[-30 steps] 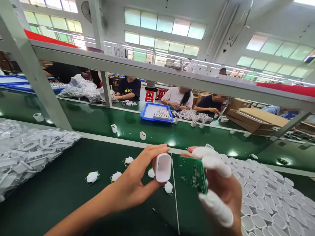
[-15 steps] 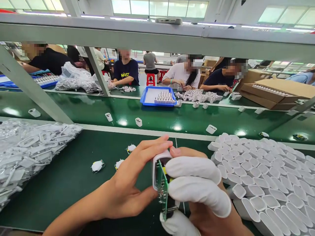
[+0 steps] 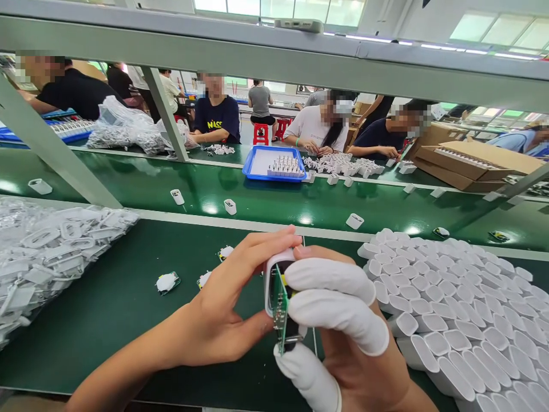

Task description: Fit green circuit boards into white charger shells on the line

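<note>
My left hand [image 3: 231, 303] is wrapped round a white plastic charger housing [image 3: 269, 286], its open end turned towards me. In my right hand [image 3: 343, 309], with white finger cots on the thumb and two fingers, a green circuit board [image 3: 281, 309] is pinched on edge. The board's upper part sits inside the mouth of the housing, while its lower part sticks out. Metal solder points show on the board's left face. Past my left hand, more circuit boards with white tops [image 3: 167, 282] lie on the dark green bench; my fingers partly cover some.
Many white housings [image 3: 458, 320] stand packed together at right. A clear bag of white plastic parts [image 3: 55, 246] lies at left. Beyond runs a green conveyor [image 3: 266, 217] carrying housings and boards. Co-workers sit across it near a blue tray [image 3: 274, 166]. A frame bar [image 3: 214, 63] crosses above.
The board sits slightly deeper in the housing. Both hands appear a little higher in the picture. The items on the conveyor have shifted left.
</note>
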A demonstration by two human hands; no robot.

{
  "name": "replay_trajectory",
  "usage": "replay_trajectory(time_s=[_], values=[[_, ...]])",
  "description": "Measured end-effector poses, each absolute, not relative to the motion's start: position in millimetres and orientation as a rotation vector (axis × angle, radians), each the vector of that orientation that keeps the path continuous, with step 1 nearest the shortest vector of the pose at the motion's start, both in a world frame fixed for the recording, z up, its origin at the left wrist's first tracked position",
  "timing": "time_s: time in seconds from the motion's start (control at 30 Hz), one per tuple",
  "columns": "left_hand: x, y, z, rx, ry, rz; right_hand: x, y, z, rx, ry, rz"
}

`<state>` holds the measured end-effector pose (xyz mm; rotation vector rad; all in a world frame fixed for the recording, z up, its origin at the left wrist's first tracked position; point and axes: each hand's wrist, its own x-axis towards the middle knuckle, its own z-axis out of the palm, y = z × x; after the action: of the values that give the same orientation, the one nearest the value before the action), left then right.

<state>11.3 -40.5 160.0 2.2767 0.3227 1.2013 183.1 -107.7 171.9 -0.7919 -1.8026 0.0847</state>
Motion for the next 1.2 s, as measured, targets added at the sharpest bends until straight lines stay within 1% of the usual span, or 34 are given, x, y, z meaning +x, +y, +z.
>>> replay_trajectory(time_s=[0.27,0.47,0.57,0.7,0.8,1.0,1.07,1.2], values=[[14.5,-36.5,157.7,2.265,0.289,1.227,178.8,-105.7,169.3,-0.745,-1.743,0.147],[19.6,-26.2,151.7,2.284,0.29,1.252,181.0,-91.1,156.7,-0.705,-1.722,0.252],[22.7,-19.3,148.1,2.32,0.238,1.329,182.7,-86.4,150.7,-0.739,-1.627,0.436],[25.7,-10.6,143.1,2.505,0.207,1.568,183.8,-81.8,150.9,-0.776,-1.531,0.761],[27.8,-8.7,139.6,2.65,0.224,1.675,183.7,-79.2,155.8,-0.753,-1.503,0.825],[32.0,-16.2,140.7,2.7,0.309,1.813,182.2,-77.2,154.7,-0.786,-1.501,0.734],[31.6,-19.0,142.7,2.651,0.394,1.868,181.8,-77.0,148.2,-0.81,-1.541,0.576],[31.1,-24.8,140.8,2.437,0.57,1.993,178.1,-76.4,137.2,-0.786,-1.686,0.122]])
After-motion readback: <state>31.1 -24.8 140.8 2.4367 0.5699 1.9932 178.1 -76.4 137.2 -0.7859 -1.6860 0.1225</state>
